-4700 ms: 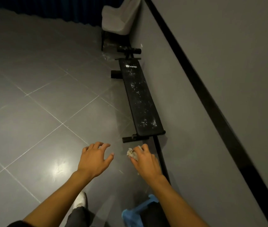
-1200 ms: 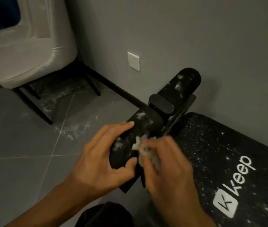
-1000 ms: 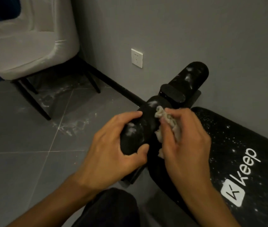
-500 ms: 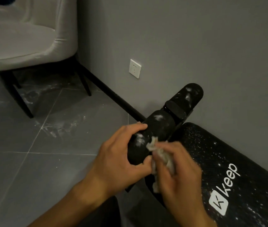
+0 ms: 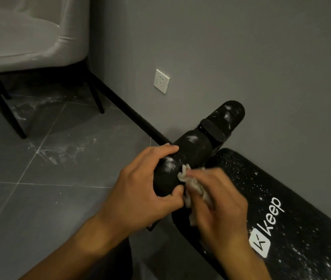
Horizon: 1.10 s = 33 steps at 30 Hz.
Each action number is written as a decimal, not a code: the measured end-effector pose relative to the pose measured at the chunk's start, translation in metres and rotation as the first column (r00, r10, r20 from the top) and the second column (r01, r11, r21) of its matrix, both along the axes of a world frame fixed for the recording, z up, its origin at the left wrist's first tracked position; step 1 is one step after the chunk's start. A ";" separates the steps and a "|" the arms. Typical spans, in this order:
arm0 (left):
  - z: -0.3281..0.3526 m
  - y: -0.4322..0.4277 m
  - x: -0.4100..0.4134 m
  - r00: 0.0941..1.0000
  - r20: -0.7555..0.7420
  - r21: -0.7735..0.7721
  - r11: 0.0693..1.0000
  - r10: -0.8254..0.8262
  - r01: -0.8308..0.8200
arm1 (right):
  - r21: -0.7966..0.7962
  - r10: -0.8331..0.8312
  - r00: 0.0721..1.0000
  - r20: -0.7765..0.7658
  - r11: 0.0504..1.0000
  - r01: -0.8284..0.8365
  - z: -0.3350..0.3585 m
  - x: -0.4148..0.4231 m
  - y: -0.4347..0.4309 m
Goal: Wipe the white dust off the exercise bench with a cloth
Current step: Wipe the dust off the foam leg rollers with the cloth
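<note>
**Hands.** The left hand (image 5: 140,190) was closed round the free end of the near roller (image 5: 180,160), fingers over the top and thumb beneath. The right hand (image 5: 221,209) had its fingers curled on a crumpled cloth (image 5: 192,184), which was pressed to the roller's side just beside the left thumb. The right hand was blurred, so the exact finger positions could not be told.

**Risks.**
- The cloth was bunched small, so it would probably smear the dust rather than lift it.
- A white patch of dust (image 5: 169,165) sat on the roller next to the left fingers. That hand could pick the dust up and spread it.
- Loosened dust would likely fall on the pad (image 5: 302,219) or the floor (image 5: 39,199).
- If the roller turned on its bar, the rubbing would lose pressure. The left-hand hold appeared meant to stop this.

**Surface.** The pad was speckled white along its length, around and past the logo (image 5: 267,223). The roller stood at the bench's logo end. Beyond it the far roller (image 5: 227,116) carried white smears. In my judgement most of the bench was not yet wiped.

**Room.** The grey tiled floor had swirled white marks (image 5: 57,152) near the chair (image 5: 29,37), which stood in the corner. A black skirting (image 5: 132,114) ran along the grey wall (image 5: 241,47), with a socket (image 5: 161,81) above it. The light was dim.
</note>
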State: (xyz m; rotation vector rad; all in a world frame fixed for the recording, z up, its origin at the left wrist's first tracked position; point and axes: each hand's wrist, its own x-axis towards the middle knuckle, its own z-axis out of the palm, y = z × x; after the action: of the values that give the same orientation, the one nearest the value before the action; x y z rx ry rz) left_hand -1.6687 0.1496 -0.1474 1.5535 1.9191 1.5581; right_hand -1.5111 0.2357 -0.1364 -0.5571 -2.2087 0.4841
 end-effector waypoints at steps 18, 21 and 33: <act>-0.021 0.004 0.002 0.999 0.034 0.194 0.981 0.026 -0.032 | 0.036 -0.070 0.994 -0.089 0.997 0.073 0.006 -0.015 0.003; -0.028 0.005 0.001 1.000 -0.008 0.216 0.976 0.023 -0.021 | 0.101 0.079 0.995 -0.053 0.992 -0.073 -0.008 -0.003 -0.014; -0.038 0.009 0.005 0.999 0.040 0.295 0.955 0.008 -0.019 | 0.077 -0.088 0.993 -0.079 0.993 0.094 0.002 -0.018 -0.008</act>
State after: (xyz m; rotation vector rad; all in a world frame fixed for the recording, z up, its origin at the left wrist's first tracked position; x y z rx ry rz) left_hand -1.6639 0.1583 -0.1855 1.6079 1.7417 1.9392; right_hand -1.5294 0.2281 -0.1349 -0.5839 -2.1114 0.3607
